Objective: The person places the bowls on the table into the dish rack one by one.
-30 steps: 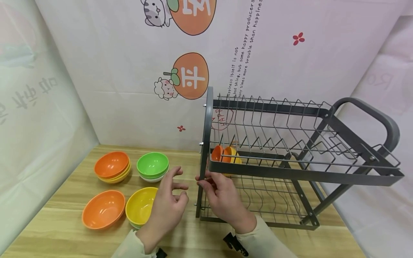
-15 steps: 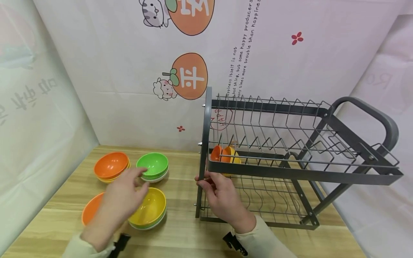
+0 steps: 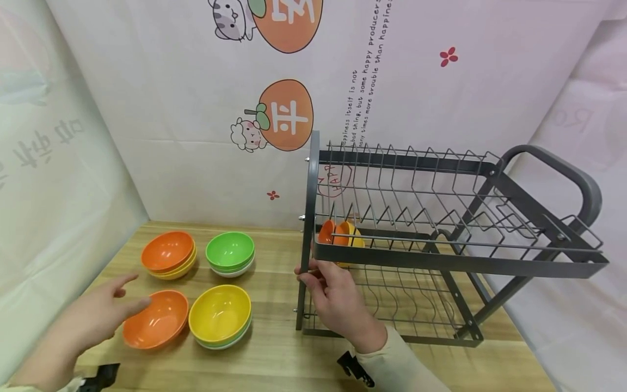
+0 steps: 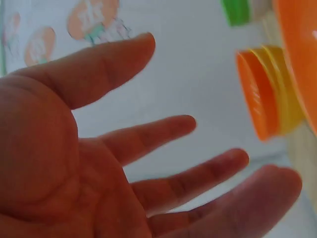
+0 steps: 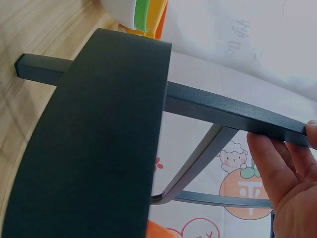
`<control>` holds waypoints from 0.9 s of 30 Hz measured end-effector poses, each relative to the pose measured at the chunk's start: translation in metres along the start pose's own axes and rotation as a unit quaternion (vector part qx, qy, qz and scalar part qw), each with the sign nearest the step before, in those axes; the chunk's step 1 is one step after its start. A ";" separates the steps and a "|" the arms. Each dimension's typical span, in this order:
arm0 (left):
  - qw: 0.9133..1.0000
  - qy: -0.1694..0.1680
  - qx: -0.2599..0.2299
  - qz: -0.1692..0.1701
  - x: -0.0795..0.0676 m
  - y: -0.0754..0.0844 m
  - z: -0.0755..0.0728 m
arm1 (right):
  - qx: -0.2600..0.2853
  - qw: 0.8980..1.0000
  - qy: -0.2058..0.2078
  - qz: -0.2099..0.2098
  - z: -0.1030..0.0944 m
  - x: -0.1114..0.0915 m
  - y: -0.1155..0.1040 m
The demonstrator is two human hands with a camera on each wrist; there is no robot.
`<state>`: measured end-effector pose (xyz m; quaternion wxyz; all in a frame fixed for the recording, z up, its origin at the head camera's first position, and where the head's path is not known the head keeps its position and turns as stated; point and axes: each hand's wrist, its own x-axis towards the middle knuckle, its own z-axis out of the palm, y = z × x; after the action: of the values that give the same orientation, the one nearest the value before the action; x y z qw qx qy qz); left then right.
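My left hand (image 3: 90, 318), its fingers spread and holding nothing, is at the left edge of a shallow orange bowl (image 3: 164, 321). The left wrist view shows the same bare palm (image 4: 94, 173), with an orange-and-yellow stack of bowls beyond the fingertips. My right hand (image 3: 340, 302) grips the front left post (image 3: 305, 294) of a dark grey two-tier dish rack (image 3: 460, 264). In the right wrist view, fingers and thumb lie on either side of that post (image 5: 213, 104). Orange and yellow bowls (image 3: 345, 234) stand on edge in the rack's lower tier.
A yellow bowl (image 3: 220, 313) tops a stack beside the orange one. Behind them sit a green-topped stack (image 3: 230, 250) and an orange-topped stack (image 3: 167, 252). Printed white cloth (image 3: 196, 179) hangs behind the wooden table (image 3: 274, 370) and along both sides.
My left hand has swung left from between the bowls and the rack, passing over the bowls to the left side of the orange one. My right hand has stayed on the post.
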<state>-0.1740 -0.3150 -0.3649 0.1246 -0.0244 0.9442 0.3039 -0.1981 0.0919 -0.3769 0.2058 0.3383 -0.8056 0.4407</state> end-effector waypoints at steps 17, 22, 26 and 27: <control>0.927 -0.169 -0.336 0.002 0.013 -0.073 0.017 | -0.007 1.000 -0.002 0.000 0.000 0.000 0.000; 0.902 -0.207 -0.376 0.051 0.015 -0.080 0.025 | -0.007 1.000 -0.005 0.003 0.000 0.000 0.000; 0.888 -0.220 -0.399 0.062 0.018 -0.085 0.030 | -0.007 1.000 -0.004 0.005 0.001 0.000 0.001; 0.887 -0.220 -0.402 0.064 0.019 -0.086 0.031 | -0.006 1.000 -0.005 0.004 0.001 0.000 0.001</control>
<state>-0.1748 -0.3662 -0.4426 0.2887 0.0555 0.6892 0.6623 -0.1989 0.0912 -0.3775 0.2020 0.3356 -0.8104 0.4356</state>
